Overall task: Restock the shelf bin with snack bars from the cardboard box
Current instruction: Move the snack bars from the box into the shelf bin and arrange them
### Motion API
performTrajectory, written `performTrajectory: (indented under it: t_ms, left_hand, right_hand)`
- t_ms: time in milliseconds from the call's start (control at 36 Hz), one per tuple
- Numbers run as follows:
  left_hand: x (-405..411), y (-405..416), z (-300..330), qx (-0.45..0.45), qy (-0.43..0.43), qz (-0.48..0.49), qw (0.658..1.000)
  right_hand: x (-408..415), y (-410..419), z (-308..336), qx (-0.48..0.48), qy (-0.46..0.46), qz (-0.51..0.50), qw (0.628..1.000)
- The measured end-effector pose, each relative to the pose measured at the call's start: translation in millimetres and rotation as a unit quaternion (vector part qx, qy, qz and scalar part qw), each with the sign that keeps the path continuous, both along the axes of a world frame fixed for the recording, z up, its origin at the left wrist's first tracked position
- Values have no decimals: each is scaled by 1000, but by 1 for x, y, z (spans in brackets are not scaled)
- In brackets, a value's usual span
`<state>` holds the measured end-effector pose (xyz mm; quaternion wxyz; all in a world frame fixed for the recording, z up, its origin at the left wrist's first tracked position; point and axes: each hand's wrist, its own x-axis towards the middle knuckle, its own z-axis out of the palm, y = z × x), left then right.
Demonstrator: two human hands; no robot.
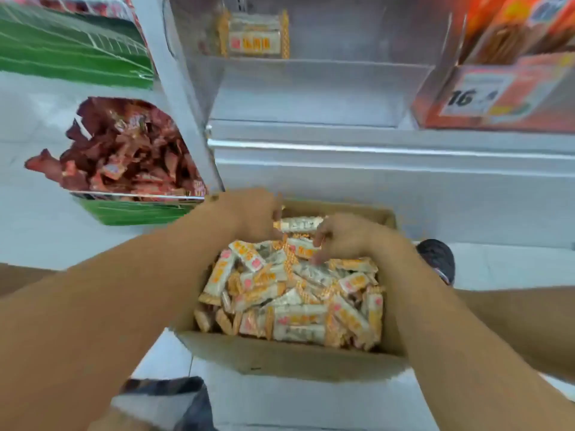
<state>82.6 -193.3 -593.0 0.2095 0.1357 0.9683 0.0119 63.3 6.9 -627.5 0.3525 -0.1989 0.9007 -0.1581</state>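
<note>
Here, both hands are reaching into the cardboard box (289,357), which is sitting open on the floor below the shelf unit. The box is holding a loose heap of snack bars (292,293) in white and orange wrappers, lying at mixed angles. The left hand (255,213) is hovering over the far left part of the heap, fingers curled around one bar (298,224) that is sticking out sideways toward the right hand. The right hand (342,236) is lying over the far right part of the heap, fingers bent downward and touching the bars beneath; whether it is actually gripping one I cannot tell, since the frame is blurred there.

Above, the clear shelf bin (311,88) is showing mostly bare floor, with a small stack of the same bars (253,35) standing at its back. Left of the bin, a green display tray (133,209) is carrying red-wrapped snacks (124,150). Right of the bin, an orange carton (504,91) is showing a price label reading 16. A dark shoe (437,259) is showing just beyond the right forearm, beside the box.
</note>
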Motion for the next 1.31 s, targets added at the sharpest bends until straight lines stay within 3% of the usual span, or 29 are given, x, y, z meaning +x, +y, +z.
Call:
performTrajectory:
  t_ms: [56,167,278,389,500,556,639,722,889,944,1083,1167,1306]
  left_hand:
    - [26,9,-44,-19,-31,38,999]
    - [51,8,-93,-3,-7,92,996]
    - [49,-10,-109,-42,4,116,992]
    - [51,-26,-120,-60,-3,112,992]
    - [54,-31,-124,-80,73,134,985]
    - [47,-25,-116,-8,103,187,977]
    - [27,-10,-95,197,93,271,938]
    - [15,0,-82,308,36,280,908]
    - [26,6,-88,358,-89,337,866]
    - [27,7,-90,375,-126,367,842]
    - [27,11,-91,377,-168,359,837]
    - [25,18,-91,401,-206,352,820]
    - [26,20,-93,382,-198,327,841]
  right_hand:
    - [18,-3,-43,55,12,24,998]
    - [42,4,-81,-1,109,-68,992]
    - [44,2,-93,-25,159,-95,982]
    - [34,0,-105,37,180,-112,977]
    - [25,7,-103,14,168,-162,972]
    - [14,14,-96,-36,132,-184,973]
    - [2,18,-81,-80,33,-144,986]
    - [6,14,-80,-39,10,-91,995]
    - [30,17,-105,7,42,-150,988]
    - [26,23,-103,-46,9,-161,986]
    - [5,32,-64,-217,-51,-156,962]
    - [-2,26,-47,-255,-20,-154,954]
    - [-2,20,-61,-311,19,-314,897]
